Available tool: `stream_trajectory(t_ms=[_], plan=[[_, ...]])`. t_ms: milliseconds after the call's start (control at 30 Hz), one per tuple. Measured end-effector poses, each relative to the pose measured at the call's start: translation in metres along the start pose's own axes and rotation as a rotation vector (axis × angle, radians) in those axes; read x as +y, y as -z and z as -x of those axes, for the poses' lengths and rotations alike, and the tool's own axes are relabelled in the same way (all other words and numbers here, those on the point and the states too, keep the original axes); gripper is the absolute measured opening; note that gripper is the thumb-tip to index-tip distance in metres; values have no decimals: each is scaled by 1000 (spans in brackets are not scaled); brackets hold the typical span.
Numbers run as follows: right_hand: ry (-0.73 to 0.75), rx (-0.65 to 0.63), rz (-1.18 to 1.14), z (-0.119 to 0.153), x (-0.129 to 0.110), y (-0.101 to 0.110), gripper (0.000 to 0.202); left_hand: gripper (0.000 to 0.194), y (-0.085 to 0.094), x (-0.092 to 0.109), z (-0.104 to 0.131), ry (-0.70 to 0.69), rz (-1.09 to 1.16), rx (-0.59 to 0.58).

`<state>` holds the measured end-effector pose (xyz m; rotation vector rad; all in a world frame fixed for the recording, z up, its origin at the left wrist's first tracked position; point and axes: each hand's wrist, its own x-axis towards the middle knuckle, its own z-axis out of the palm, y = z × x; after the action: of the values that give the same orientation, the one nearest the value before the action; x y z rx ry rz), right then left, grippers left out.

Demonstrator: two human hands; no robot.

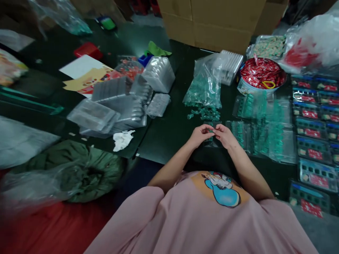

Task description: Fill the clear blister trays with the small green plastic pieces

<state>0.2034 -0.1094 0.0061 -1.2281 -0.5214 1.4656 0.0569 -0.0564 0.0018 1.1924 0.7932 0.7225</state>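
My left hand (199, 136) and my right hand (225, 137) meet in front of me, thumbs and fingertips pinched close together. What lies between the fingertips is too small and covered to make out. Under them is a clear plastic blister tray (211, 144) with some green in it, partly hidden by the hands. Just beyond my fingers lies a loose heap of small translucent green pieces (205, 113). It spills from a clear bag (205, 86) of the same pieces. To my right are several clear trays (282, 141) lined with green pieces.
A round tin (258, 89) of red packets stands at the back right, near stacked clear trays (230, 65). Filled packs (312, 153) line the right edge. Clear plastic shells (127, 113) and crumpled white tissue (122, 140) lie left. A cardboard box (217, 24) stands behind.
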Motion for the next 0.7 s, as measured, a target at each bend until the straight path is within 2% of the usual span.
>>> stream_trajectory(t_ms=[133,367,533,700], plan=[[-12,16,12,3,3,0,39,36,5,1,2,103,-11,2],[-54,-15,-43,8,10,-1,38,36,7,-8,8,325,324,-31],[-103,-52,-90,8,14,1,40,38,7,-8,9,360,408,23],[-205,-164,-142,9,14,4,42,37,10,-2,11,345,384,37]])
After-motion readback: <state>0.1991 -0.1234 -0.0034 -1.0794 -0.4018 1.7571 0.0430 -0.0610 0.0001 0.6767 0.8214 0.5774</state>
